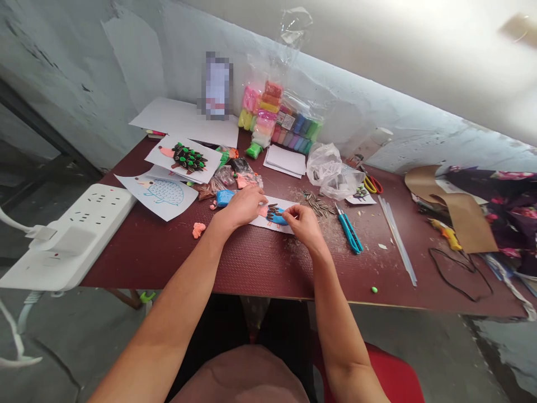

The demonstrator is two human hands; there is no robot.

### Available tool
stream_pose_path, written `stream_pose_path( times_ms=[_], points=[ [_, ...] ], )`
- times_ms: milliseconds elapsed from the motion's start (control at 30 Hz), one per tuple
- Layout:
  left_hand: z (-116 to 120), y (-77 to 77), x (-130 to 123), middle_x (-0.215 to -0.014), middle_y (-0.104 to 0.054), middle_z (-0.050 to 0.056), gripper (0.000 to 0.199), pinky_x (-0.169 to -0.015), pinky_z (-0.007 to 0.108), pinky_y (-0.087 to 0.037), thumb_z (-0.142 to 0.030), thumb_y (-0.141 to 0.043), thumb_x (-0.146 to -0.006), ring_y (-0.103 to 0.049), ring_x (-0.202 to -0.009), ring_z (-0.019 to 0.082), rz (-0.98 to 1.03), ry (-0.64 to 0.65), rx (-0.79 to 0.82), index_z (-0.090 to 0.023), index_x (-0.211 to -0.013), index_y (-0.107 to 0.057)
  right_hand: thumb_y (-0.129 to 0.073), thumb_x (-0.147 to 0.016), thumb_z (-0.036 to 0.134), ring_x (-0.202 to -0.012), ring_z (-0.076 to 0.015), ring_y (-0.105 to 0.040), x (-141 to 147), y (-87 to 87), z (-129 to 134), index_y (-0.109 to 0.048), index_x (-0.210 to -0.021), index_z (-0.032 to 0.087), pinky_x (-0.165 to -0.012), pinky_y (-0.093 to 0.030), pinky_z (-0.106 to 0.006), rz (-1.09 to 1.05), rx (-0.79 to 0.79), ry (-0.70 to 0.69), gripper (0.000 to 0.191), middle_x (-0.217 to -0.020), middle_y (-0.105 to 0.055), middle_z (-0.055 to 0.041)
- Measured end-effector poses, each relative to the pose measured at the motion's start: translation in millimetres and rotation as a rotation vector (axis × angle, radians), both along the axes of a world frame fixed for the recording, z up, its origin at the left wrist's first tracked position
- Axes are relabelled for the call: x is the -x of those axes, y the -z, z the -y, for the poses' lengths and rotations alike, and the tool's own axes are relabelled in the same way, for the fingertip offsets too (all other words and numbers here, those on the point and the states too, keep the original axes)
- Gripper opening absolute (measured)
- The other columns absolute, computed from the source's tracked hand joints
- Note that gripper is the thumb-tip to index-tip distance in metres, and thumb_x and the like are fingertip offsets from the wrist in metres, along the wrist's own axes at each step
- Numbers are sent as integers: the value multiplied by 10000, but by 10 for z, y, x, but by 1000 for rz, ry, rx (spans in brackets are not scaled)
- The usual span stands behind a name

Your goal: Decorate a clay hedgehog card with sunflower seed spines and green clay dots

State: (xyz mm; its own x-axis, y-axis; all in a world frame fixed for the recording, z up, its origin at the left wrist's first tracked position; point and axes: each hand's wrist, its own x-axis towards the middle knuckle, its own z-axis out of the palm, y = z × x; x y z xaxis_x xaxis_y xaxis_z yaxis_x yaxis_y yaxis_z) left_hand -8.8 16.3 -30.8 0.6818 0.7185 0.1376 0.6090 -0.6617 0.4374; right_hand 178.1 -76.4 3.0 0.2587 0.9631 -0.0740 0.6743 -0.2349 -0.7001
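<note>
The right hand (301, 221) pinches at dark striped sunflower seeds (273, 212) set in blue clay (281, 221) on a white paper card (262, 223) mid-table; the left hand (240, 206) rests open, pinning the card steady against the maroon tabletop (260, 268).

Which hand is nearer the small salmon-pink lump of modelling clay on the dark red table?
Left. The left hand is beside the salmon-pink lump of modelling clay, not touching it; the right hand sits farther off, past the left.

Power strip (71, 235), glue sticks (396, 240)
</note>
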Motion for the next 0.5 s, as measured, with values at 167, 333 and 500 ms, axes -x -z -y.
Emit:
stream_pose_path(
  times_ms=[167,333,500],
  points=[
    [5,-8,-3,-1300,-749,112,329,-1181,436,-497,-123,-594,-951,-645,-1299,283,0,-15,4,-214,-1144,-845,-587,-789,296,-664,-151,-564,80,-33,-20,-653,-650,189,-651,-339,-276,110,62,8,188,-648,-660,-2],
    [7,-9,-6,-1279,-756,108,348,-1149,418,-521,-108,-575,-942,-645,-1279,275,-8,-4,-12,-220,-1131,-844,-576,-775,314,-616,-142,-531,84,-9,-57,-631,-603,187,-635,-339,-271,105,74,-19,221,-561,-575,22],
    [0,10,0,-1267,-761,90,361,-1150,409,-518,-113,-571,-940,-641,-1275,266,-11,-3,-20,-232,-1149,-839,-574,-754,333,-588,-135,-500,88,-4,-88,-621,-579,187,-600,-321,-269,97,100,-3,233,-529,-528,32]
  ],
)
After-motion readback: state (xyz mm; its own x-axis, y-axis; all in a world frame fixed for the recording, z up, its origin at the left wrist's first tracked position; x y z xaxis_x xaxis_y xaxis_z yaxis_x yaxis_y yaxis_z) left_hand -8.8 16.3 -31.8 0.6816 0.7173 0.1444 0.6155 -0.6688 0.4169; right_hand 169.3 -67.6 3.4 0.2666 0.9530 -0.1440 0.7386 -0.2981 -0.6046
